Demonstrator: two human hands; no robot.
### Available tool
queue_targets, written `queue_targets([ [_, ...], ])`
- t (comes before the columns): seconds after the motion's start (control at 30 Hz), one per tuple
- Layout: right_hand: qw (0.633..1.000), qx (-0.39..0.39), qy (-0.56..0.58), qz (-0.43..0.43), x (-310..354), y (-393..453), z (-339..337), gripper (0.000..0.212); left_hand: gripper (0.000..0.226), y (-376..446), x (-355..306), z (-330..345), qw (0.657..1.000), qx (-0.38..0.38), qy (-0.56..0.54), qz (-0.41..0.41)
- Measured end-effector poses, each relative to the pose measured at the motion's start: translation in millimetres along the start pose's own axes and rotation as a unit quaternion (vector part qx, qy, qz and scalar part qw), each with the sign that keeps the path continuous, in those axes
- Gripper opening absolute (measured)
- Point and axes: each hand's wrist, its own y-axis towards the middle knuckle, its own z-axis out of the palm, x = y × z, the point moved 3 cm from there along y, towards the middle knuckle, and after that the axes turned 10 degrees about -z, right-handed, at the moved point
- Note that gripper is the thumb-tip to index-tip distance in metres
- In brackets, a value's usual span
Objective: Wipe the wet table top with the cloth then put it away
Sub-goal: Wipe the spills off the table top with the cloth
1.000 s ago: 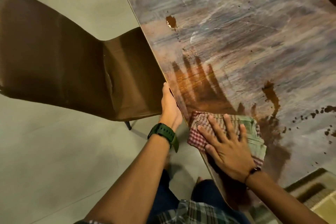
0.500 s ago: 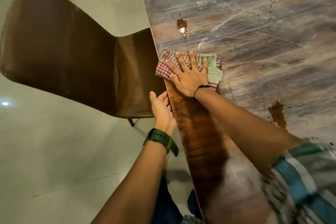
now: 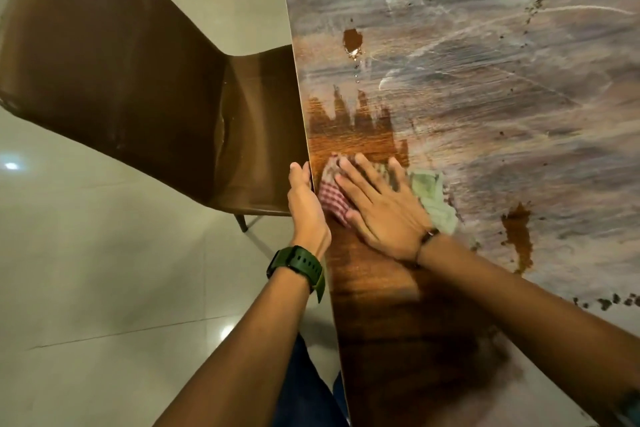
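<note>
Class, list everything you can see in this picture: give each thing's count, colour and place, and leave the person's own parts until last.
table top: one, wood-grain with a pale film, right.
wet patches: several, dark brown, scattered on it.
cloth: one, red check and pale green, near the table's left edge.
chair: one, brown, left of the table.
floor: pale tiles, left.
watch: one, dark green, left wrist.
left hand: at the table's edge.
right hand: flat on the cloth.
</note>
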Motion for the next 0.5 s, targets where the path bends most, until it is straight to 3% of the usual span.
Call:
queue_targets([
  [0.1,1.0,-0.007,0.006,0.018,-22.6,74.1,-10.0,0.061,0.056,0.7,4.0,0.5,0.999,-0.028,0.037,0.025],
  [0.2,0.997,-0.007,0.014,0.071,-50.2,133.3,-20.6,0.058,0.059,-3.6,4.5,3.0,0.985,-0.082,0.15,0.03],
  [0.27,0.994,-0.007,0.024,0.107,-57.8,149.6,-23.1,0.057,0.054,-11.3,1.5,9.3,0.961,-0.099,0.237,0.104],
  [0.4,0.999,0.024,-0.001,0.046,-29.6,97.5,-11.0,0.055,0.063,-29.3,4.1,21.0,0.898,-0.088,0.332,0.277],
  [0.5,1.0,0.007,-0.022,0.006,-9.0,34.7,2.5,0.063,0.077,-25.5,6.6,20.2,0.881,-0.103,0.342,0.309],
])
